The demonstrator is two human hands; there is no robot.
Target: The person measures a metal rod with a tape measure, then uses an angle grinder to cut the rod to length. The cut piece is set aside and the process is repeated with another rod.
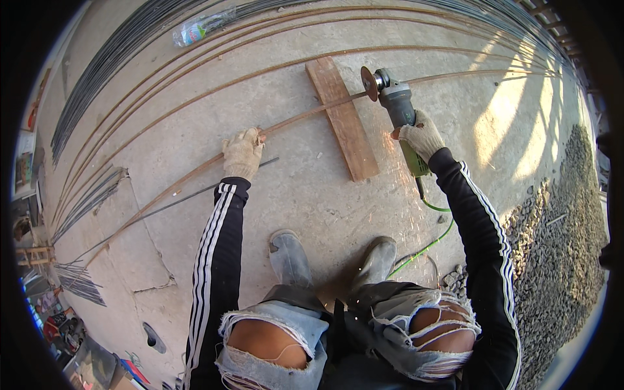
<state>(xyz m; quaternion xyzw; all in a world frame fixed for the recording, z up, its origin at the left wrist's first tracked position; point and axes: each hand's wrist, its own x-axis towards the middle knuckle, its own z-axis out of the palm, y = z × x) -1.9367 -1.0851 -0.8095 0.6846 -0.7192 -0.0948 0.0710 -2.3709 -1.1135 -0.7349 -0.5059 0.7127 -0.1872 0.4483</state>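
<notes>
- Your left hand [244, 153], in a pale knitted glove, is wrapping around the rusty rod [292, 119], to the left of the wooden plank [351, 143]; whether a second rod is lying inside that grip, you cannot tell from this view.
- Your right hand [422, 135], gloved as well, is closing around the body of the angle grinder [396, 103], whose disc [370, 84] is standing on edge.
- The rusty rod is running slantwise over the concrete floor [312, 195], crossing the plank nearer its far end than its near end, and meeting the disc just beyond the plank's right edge.
- Sparks [390, 149] are flying down from the disc, past the plank's right edge, toward your boots [290, 260].
- A green cable [426, 247] is trailing from the grinder's rear end across the floor, to the right of your boots.
- A thin dark rod [271, 160] is lying on the floor, one end showing just right of your left wrist.
- More long rods [214, 84] are curving along the floor's far side, with a plastic bottle [194, 32] resting near its far edge.
- Grey gravel [552, 253] is heaping along the floor's right edge, well apart from the plank.
</notes>
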